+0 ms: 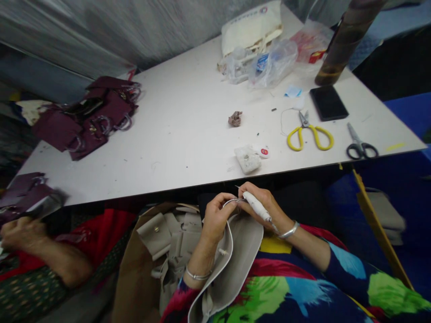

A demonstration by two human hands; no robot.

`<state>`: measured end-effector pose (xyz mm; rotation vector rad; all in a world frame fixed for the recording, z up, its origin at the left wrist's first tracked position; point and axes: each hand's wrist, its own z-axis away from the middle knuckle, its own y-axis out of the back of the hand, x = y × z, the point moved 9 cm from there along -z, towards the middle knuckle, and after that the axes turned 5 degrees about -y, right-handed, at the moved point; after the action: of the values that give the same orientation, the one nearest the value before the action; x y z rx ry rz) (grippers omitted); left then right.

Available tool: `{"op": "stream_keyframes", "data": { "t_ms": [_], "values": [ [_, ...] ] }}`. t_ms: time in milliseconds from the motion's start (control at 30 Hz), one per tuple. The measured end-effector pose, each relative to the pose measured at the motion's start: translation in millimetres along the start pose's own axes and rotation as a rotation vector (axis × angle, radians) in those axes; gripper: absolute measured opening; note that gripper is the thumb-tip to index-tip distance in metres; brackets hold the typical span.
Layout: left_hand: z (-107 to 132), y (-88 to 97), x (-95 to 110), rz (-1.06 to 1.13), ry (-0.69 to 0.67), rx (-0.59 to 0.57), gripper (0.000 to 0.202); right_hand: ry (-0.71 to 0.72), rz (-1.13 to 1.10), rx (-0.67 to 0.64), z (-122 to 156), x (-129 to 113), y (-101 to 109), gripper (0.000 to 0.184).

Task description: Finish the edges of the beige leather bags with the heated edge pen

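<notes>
My left hand [215, 217] pinches the edge of a beige bag piece [235, 260] that lies across my lap, fingers closed near a metal ring at its top. My right hand [261, 204] grips a white pen-shaped tool [256, 206], its thin metal tip pointing left toward the ring. Both hands are just below the front edge of the white table [182, 130]. More beige bag parts [161, 237] lie in an open brown bag by my left forearm.
On the table: yellow scissors [310, 134], black scissors [361, 146], a black phone [328, 103], a small white box [248, 159], plastic bags [269, 63], and maroon bags [94, 116] far left. Another person's hand [20, 231] holds maroon pieces at the left.
</notes>
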<state>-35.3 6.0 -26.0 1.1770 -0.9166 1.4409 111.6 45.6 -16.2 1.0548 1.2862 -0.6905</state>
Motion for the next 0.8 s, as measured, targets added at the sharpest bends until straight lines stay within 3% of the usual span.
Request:
{"op": "stream_keyframes", "data": {
  "t_ms": [433,800],
  "values": [
    [-0.7,-2.6,-6.1,-0.047,-0.063,0.054,0.033,0.07,0.013,0.038,8.2,-1.9,0.3,0.011],
    [-1.2,-2.4,-10.4,-0.025,-0.057,0.043,0.027,0.125,0.068,0.076,7.0,-5.9,-1.0,0.013]
  ]
}}
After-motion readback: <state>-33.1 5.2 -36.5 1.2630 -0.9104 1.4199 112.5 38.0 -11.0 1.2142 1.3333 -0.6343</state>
